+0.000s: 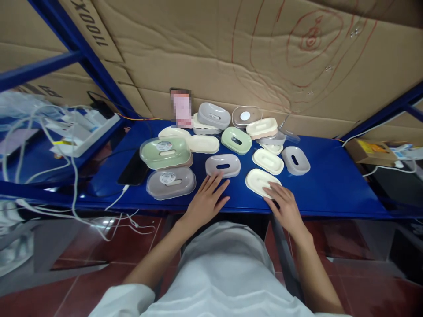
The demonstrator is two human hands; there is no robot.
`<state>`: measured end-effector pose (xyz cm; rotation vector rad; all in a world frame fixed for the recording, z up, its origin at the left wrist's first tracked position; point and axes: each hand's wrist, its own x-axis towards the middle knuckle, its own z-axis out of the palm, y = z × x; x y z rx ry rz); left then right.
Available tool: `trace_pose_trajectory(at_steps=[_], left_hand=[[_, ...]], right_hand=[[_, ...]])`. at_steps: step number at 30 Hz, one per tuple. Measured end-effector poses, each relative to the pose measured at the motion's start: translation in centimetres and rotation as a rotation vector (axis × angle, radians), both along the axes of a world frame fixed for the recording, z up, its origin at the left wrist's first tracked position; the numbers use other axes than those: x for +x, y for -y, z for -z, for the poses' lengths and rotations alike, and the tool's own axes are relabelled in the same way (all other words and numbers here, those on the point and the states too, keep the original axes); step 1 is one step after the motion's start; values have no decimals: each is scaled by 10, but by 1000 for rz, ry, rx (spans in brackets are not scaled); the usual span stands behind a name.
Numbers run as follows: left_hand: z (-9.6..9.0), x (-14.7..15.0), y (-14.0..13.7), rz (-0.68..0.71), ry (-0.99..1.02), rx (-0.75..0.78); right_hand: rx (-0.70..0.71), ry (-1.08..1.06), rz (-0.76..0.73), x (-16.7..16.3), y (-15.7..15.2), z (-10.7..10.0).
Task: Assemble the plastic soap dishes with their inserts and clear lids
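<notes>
My left hand (pixel 206 200) lies with its fingers spread at the near edge of a grey oval soap dish (pixel 231 169) that has a dark slot. Nothing is held in it. The fingertips of my right hand (pixel 284 204) rest on the right end of a cream oval soap dish tray (pixel 259 180), thumb apart at its near edge. Behind that tray sits another cream tray (pixel 268 161), and a grey slotted dish (pixel 296 160) stands to its right. A green slotted dish (pixel 236 141) lies farther back. Left of my left hand is a grey dish with a clear lid (pixel 171 182).
A lidded green dish (pixel 165 152), stacked grey dishes (pixel 214 115) and a clear lid (pixel 246 116) crowd the blue table (pixel 333 180). A black phone (pixel 134 169) with a white cable lies left. Power strips (pixel 86 132) and cords fill the far left. Cardboard (pixel 198 44) walls the back.
</notes>
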<state>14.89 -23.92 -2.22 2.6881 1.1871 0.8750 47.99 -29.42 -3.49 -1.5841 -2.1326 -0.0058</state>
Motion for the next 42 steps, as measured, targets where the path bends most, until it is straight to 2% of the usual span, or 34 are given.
trace_pose_trajectory(at_steps=[4, 8, 10, 12, 14, 16, 18, 21, 25, 27, 30, 33, 35, 38, 42], left_hand=[[0, -2, 1, 132, 32, 0], [4, -11, 9, 236, 4, 17], [7, -16, 12, 217, 1, -5], [10, -20, 15, 169, 44, -26], [11, -22, 17, 124, 114, -37], [11, -23, 17, 107, 175, -56], [10, -23, 17, 115, 208, -84], [9, -23, 16, 130, 235, -104], [10, -22, 16, 125, 258, -102], [10, -20, 16, 121, 258, -88], [7, -18, 16, 108, 249, -48], [3, -19, 17, 104, 240, -45], [3, -20, 18, 113, 238, -71], [7, -22, 18, 124, 231, -109], [16, -22, 18, 119, 225, -121]], right_hand=[[-79, -55, -161, -16, 3, 3], [-93, -134, -328, -42, -12, -21], [-25, -126, -275, -42, -28, -32], [50, -68, -119, -32, -46, -36], [87, 7, 51, -17, -61, -32], [83, 55, 144, -3, -68, -23], [68, 47, 142, 6, -66, -13], [63, -22, 50, 12, -50, -3], [51, -23, -57, 10, -47, -3], [69, 18, -54, 2, -67, -10], [94, 117, -65, -24, -119, -28], [57, 243, -139, -58, -167, -48], [24, 295, -155, -75, -184, -59], [1, 298, -114, -82, -182, -70], [96, 144, -48, -65, -139, -76]])
